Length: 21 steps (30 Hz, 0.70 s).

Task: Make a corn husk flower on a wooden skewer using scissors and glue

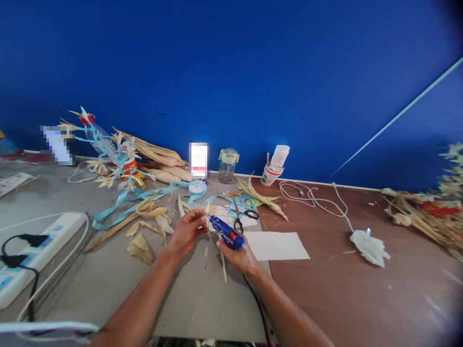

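Note:
My right hand (239, 258) grips a blue glue gun (224, 232) with a red trigger, its nozzle pointing up and left toward my left hand. My left hand (188, 230) is closed in a pinch on a thin strip of dried corn husk (207, 210) held right at the nozzle tip. A thin wooden stick (223, 262) runs down between the two hands. The gun's black cord (257, 303) trails toward me along my right forearm.
Black-handled scissors (241, 215), a white paper sheet (277, 245), light blue ribbon (144, 195) and loose husks (144, 231) lie just beyond my hands. A white power strip (39, 250) sits left, a glass jar (227, 165) and paper cup (272, 173) by the blue wall, a white cable (325, 202) right.

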### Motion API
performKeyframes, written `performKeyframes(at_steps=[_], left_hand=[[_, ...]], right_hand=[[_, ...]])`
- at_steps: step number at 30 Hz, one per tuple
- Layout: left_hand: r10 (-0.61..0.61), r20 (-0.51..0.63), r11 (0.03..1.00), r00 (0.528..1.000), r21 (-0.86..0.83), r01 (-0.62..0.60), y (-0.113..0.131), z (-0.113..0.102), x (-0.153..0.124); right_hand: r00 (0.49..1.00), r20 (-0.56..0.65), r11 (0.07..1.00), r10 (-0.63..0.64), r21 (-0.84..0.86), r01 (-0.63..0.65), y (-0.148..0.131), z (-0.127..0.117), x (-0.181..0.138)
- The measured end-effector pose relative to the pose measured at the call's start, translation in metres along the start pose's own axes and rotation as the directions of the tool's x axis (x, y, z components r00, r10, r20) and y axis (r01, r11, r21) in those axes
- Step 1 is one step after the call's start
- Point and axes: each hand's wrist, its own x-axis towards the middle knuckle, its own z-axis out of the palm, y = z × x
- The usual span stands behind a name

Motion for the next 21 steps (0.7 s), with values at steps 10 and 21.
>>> performKeyframes(at_steps=[10, 21], left_hand=[[-0.007, 0.027, 1.0, 1.0, 0.0, 0.007, -0.0018, -0.0029, 0.0017], [-0.003, 0.017, 1.0, 1.0, -0.001, 0.003, -0.0004, -0.001, 0.0001]], right_hand=[[1.0, 0.004, 0.998, 0.025, -0.059, -0.025, 0.0031, 0.0007, -0.0023], [0.998, 0.014, 0.996, 0.054, -0.075, -0.052, -0.0005, 0.0012, -0.0026]])
